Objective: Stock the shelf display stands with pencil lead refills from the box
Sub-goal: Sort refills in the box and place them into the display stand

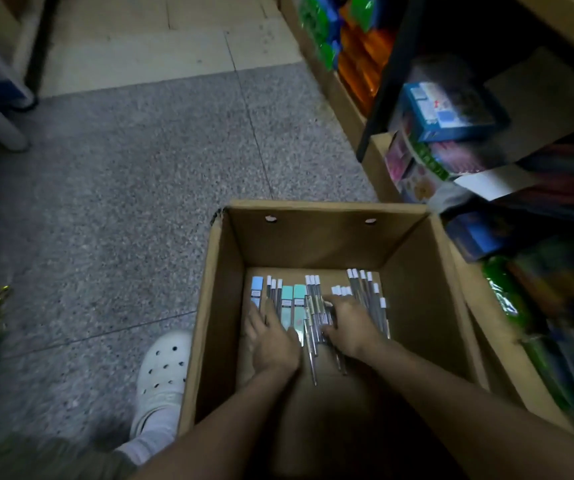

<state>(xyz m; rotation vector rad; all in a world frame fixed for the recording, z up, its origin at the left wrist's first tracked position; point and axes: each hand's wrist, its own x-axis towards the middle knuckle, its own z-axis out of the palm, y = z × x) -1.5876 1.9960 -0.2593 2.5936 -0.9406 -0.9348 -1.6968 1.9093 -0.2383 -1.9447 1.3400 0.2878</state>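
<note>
both hands down in the cardboard box [417,271]: left hand [271,337] with fingers spread flat on the pencil lead refills [313,299], right hand [349,327] with fingers curled around a bunch. early going, refills mostly unstocked. beyond, cluttered shelf [479,109]; display stands not visible.

The setting is presenting as a stationery shop aisle. A dark shelf unit [538,140] is holding stacked packaged goods, including a blue boxed item [451,112]. Left of the shelf unit, a speckled floor [122,202] is running past. Below the shelf unit, an open cardboard box [313,237] is holding pencil lead refills [368,292].
</note>
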